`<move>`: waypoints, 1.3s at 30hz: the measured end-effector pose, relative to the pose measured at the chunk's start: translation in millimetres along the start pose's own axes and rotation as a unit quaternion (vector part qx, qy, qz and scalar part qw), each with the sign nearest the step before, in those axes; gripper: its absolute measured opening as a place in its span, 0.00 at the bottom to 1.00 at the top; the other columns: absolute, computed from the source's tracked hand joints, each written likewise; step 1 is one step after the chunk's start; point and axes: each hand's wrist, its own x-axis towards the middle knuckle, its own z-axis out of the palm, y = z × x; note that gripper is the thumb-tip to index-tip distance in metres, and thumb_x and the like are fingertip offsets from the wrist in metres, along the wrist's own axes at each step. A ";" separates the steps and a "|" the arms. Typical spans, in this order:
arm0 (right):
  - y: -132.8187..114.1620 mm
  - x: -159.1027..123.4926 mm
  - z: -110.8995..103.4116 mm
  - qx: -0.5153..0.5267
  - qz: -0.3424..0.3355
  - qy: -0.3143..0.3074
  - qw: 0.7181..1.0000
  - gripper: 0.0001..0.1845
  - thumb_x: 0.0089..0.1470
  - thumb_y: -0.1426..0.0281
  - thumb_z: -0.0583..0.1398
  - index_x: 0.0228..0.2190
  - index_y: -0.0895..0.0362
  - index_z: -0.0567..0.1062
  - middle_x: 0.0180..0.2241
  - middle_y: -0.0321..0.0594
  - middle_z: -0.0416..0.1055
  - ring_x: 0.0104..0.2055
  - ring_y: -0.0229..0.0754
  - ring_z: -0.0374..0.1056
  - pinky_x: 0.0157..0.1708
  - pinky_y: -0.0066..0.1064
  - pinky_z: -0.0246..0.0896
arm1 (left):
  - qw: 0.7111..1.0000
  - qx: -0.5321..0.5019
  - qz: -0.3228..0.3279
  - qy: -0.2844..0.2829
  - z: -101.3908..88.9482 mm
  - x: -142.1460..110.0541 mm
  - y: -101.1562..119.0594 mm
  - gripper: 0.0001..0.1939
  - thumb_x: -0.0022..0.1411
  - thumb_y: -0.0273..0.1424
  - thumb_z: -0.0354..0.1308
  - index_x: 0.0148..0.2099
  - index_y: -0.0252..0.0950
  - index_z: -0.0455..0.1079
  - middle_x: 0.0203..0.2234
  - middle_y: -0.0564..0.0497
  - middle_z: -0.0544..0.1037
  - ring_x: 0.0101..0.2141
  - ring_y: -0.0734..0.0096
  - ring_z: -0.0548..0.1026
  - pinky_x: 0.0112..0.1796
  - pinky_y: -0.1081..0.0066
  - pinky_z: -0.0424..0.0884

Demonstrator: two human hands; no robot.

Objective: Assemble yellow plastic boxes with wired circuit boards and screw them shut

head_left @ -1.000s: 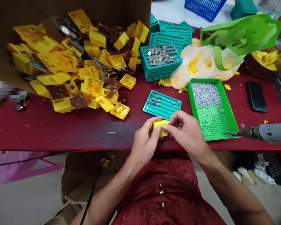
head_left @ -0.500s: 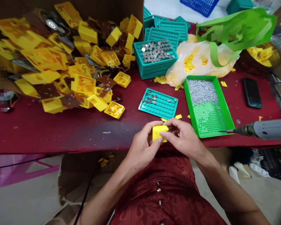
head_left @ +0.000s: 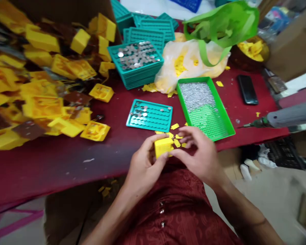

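Observation:
A small yellow plastic case (head_left: 163, 146) sits in my left hand (head_left: 142, 165), pinched between the thumb and the curled fingers just over the table's front edge. My right hand (head_left: 201, 158) is to the right of the case with thumb and fingers apart. Its thumb tip lies at the case's lower right edge; whether it touches I cannot tell. Small yellow tabs (head_left: 177, 143) are scattered on the red cloth between and beyond my hands. Behind them lies a teal tray (head_left: 155, 117) with several round metal discs at its left and a few at its right.
Yellow cases with wiring (head_left: 43, 105) are heaped at left. A green tray (head_left: 206, 119) of small metal pieces lies right of centre, near a powered screwdriver (head_left: 285, 117) and a black phone (head_left: 247, 89). Behind stand stacked teal trays (head_left: 140, 76), a plastic bag (head_left: 168, 73) and a green bag (head_left: 224, 25).
My view has swung to the right, so the table's things appear further left. My right fingers have come off the yellow case and spread apart; my left hand keeps its hold.

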 end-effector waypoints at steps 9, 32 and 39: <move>34.0 28.9 -131.1 0.048 -0.186 0.321 0.928 0.29 0.41 0.46 0.69 0.45 0.43 0.75 0.45 0.36 0.73 0.46 0.46 0.71 0.45 0.38 0.69 | 0.995 -0.074 -0.067 0.028 4.7 17.5 -3.4 0.28 0.51 0.35 0.72 0.53 0.37 0.70 0.43 0.48 0.80 0.39 0.68 0.79 0.34 0.73 0.80; 27.5 78.7 -34.5 0.271 -0.135 0.183 0.935 0.23 0.47 0.48 0.67 0.39 0.45 0.68 0.23 0.28 0.63 0.20 0.37 0.62 0.20 0.32 0.60 | 0.990 -0.105 -0.091 0.010 25.2 20.6 -4.6 0.21 0.53 0.33 0.71 0.50 0.41 0.73 0.40 0.51 0.82 0.35 0.70 0.80 0.32 0.75 0.80; 32.1 76.9 -27.7 0.200 -0.105 0.184 0.957 0.26 0.50 0.43 0.61 0.41 0.46 0.62 0.24 0.30 0.62 0.20 0.38 0.61 0.20 0.35 0.62 | 0.992 -0.092 -0.086 0.018 21.7 20.3 -4.9 0.23 0.53 0.34 0.71 0.52 0.40 0.72 0.43 0.48 0.81 0.36 0.66 0.80 0.33 0.72 0.80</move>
